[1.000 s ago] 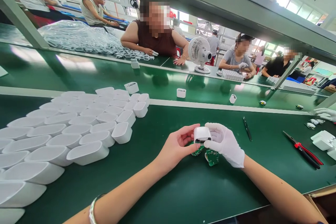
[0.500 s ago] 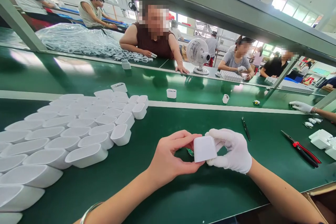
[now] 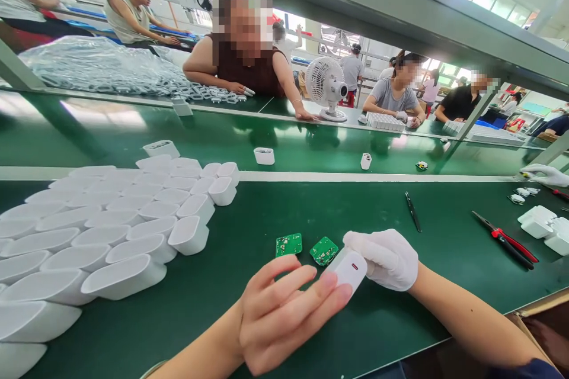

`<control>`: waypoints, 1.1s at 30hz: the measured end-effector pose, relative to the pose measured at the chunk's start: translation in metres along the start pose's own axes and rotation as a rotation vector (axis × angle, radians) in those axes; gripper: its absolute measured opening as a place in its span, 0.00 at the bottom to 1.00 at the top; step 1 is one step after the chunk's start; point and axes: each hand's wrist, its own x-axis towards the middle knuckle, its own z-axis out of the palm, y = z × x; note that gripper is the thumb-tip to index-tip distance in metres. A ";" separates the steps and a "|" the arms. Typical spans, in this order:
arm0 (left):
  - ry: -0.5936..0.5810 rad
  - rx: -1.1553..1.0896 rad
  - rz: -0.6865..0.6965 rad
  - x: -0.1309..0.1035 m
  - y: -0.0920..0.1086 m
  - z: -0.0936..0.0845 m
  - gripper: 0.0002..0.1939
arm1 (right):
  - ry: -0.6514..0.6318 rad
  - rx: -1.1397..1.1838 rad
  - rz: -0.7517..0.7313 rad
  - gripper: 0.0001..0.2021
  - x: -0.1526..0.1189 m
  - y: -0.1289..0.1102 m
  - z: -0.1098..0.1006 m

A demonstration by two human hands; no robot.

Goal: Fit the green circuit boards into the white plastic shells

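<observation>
A white charger housing point(image 3: 350, 272) is held above the green bench, tilted, its small dark port slot facing me. My right hand point(image 3: 384, 260), in a white glove, grips it from the right and its far side. The bare fingers of my left hand point(image 3: 284, 311) are closed on its left and lower face; the thumb is hidden. Just beyond the housing lie two green circuit boards, a left board point(image 3: 288, 245) and a right board point(image 3: 324, 251).
Rows of white housings point(image 3: 124, 275) stand at left. Black tweezers point(image 3: 413, 212), red-and-black pliers point(image 3: 504, 239) and white blocks point(image 3: 539, 222) lie at right. Housings such as one point(image 3: 264, 156) sit on the green strip beyond. A co-worker's gloved hand point(image 3: 549, 175) is at the right edge.
The housing has turned so its slotted end faces me. My left fingers have shifted from its sides onto its face. Both circuit boards now show; the view has shifted slightly.
</observation>
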 end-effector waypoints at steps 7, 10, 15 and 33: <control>0.033 0.111 -0.076 -0.013 0.015 -0.001 0.25 | -0.177 -0.047 0.040 0.08 -0.007 0.002 0.003; 0.004 0.178 -0.120 -0.006 0.014 -0.002 0.23 | -0.171 -0.007 0.086 0.10 -0.009 0.002 0.004; 0.066 0.018 -0.136 0.013 -0.003 0.005 0.18 | -0.187 0.109 0.284 0.13 0.004 -0.007 0.001; -0.346 -0.826 -1.280 0.015 -0.013 0.024 0.13 | -0.262 0.168 0.342 0.10 0.017 -0.008 0.005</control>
